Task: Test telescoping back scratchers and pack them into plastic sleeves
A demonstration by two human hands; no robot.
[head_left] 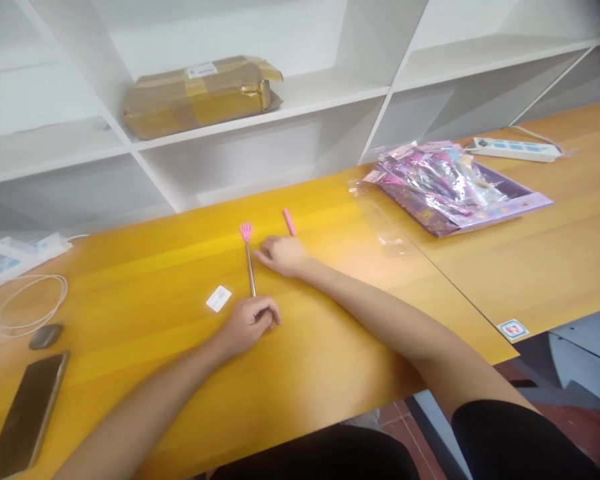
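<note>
A back scratcher point(251, 267) with a pink hand-shaped head and a thin metal rod lies on the yellow wooden table, its head pointing away from me. My left hand point(253, 323) is curled over the rod's near end, which it hides. Just right of the rod, my right hand point(283, 255) rests on the table with fingers loosely bent and apart, and nothing shows in it. Beyond that hand lies a short pink tube point(289, 222). Left of the rod is a small white printed card point(219, 299).
A purple display box point(500, 217) of plastic-wrapped items stands at the right, before a power strip point(517, 149). At the left are a phone point(27, 413), a dark rounded object point(46, 336) and a cable point(27, 327). White shelves behind hold a taped parcel point(200, 97).
</note>
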